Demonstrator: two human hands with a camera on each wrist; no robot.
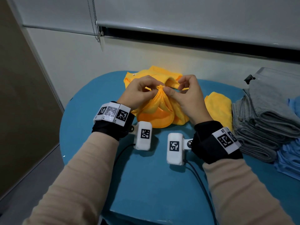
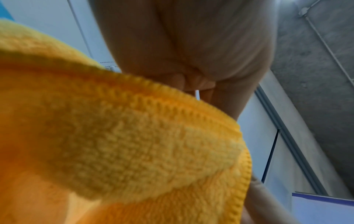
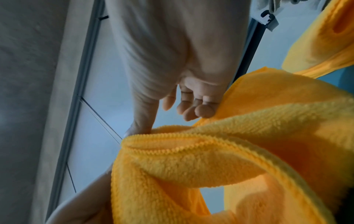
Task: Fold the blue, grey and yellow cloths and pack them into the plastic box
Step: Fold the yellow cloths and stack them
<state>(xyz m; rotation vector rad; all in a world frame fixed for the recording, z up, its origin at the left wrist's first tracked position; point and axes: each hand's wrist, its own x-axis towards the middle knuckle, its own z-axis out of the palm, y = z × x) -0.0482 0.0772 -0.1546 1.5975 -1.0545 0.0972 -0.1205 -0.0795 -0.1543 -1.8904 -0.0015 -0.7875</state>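
A yellow cloth (image 1: 155, 114) hangs bunched over the blue table, its gathered hem edges held up between both hands. My left hand (image 1: 151, 91) pinches those edges from the left. My right hand (image 1: 170, 91) pinches them from the right with the thumb; its other fingers curl loosely above. In the left wrist view the yellow cloth (image 2: 134, 144) fills the frame below the left hand (image 2: 195, 83). In the right wrist view the thumb (image 3: 141, 121) meets the hem of the yellow cloth (image 3: 210, 166). The clear plastic box (image 1: 276, 77) stands at the far right.
A second yellow cloth (image 1: 155, 73) lies crumpled behind the hands, and a folded one (image 1: 219, 108) lies to the right. Folded grey cloths (image 1: 263, 120) are stacked at the right, with blue cloths (image 1: 289, 156) beside them. A wall stands behind the blue table (image 1: 146, 176).
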